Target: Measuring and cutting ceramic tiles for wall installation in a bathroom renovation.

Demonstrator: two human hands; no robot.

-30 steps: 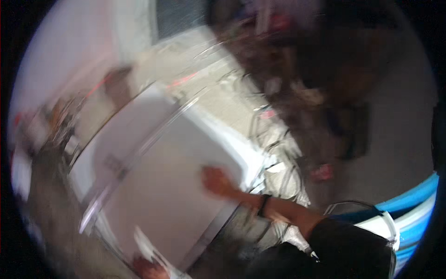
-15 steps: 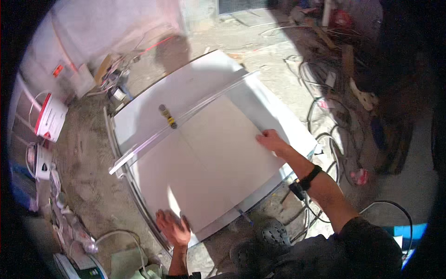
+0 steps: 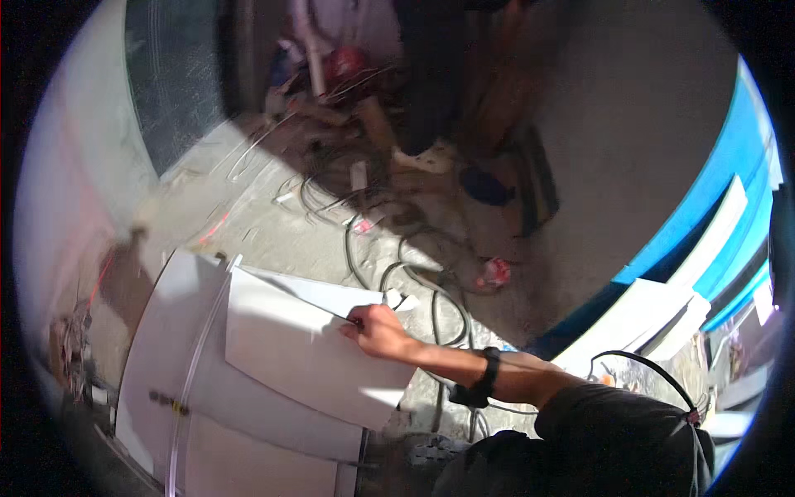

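My right hand [image 3: 377, 330], below a black wrist strap, is closed on the far edge of a pale rectangular panel [image 3: 294, 348], which appears tilted up from a wide white board [image 3: 149, 356]. Another pale panel [image 3: 248, 455] lies on that board toward the bottom of the view. A long silvery rail [image 3: 195, 369] crosses the board left of both panels, with a small dark and yellow fitting [image 3: 170, 403] on it. My left hand is out of the picture.
Loose black cables [image 3: 451, 319] snake over the dusty concrete floor [image 3: 265, 215] behind and right of the board. Dark debris [image 3: 381, 124] lies in shadow at the back. Blue sheets [image 3: 712, 141] and white boards [image 3: 617, 319] stand along the right. A pale wall [image 3: 66, 166] rises at left.
The view has swung right and up. My right hand is now on a separate, raised piece of panel instead of the flat one. My left hand has left the view.
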